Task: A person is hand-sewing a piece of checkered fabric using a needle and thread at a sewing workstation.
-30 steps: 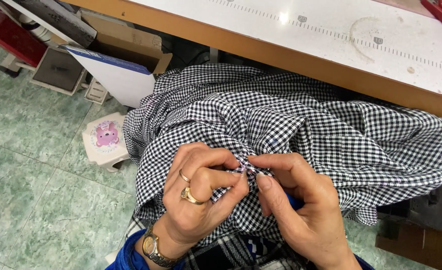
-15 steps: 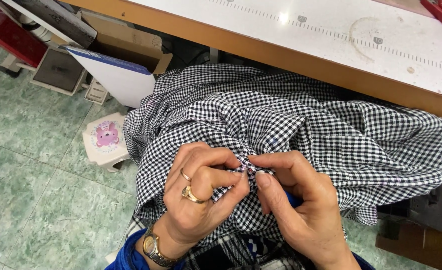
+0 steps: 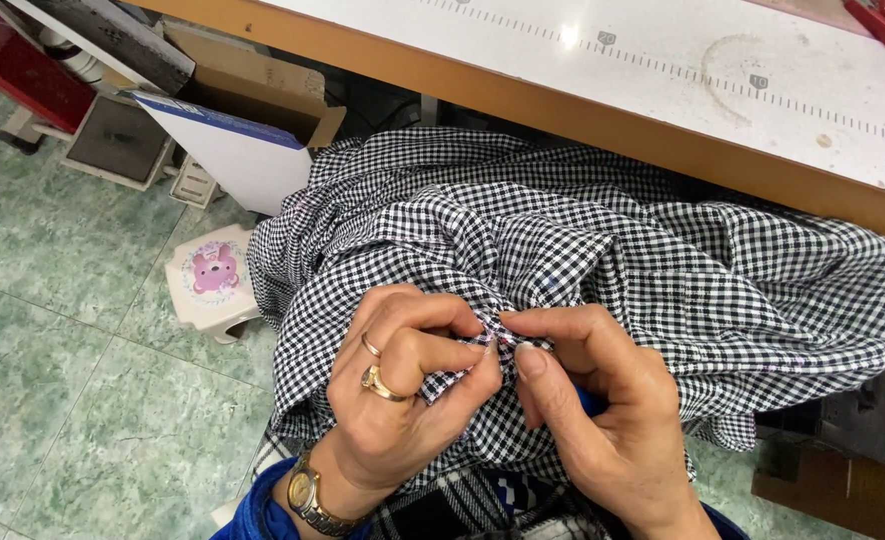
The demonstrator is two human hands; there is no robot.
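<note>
Both hands, left hand [image 3: 402, 385] and right hand [image 3: 602, 410], still pinch the unmoved checked fabric [image 3: 602, 240].

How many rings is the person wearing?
2, both on the left hand: a thin ring on one finger, a chunky gold ring on the next. None shows on the right hand.

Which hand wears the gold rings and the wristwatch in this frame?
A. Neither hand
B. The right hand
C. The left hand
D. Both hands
C: the left hand shows two gold rings and a wristwatch, while the right hand, pinching the checked fabric beside it, is bare.
</note>
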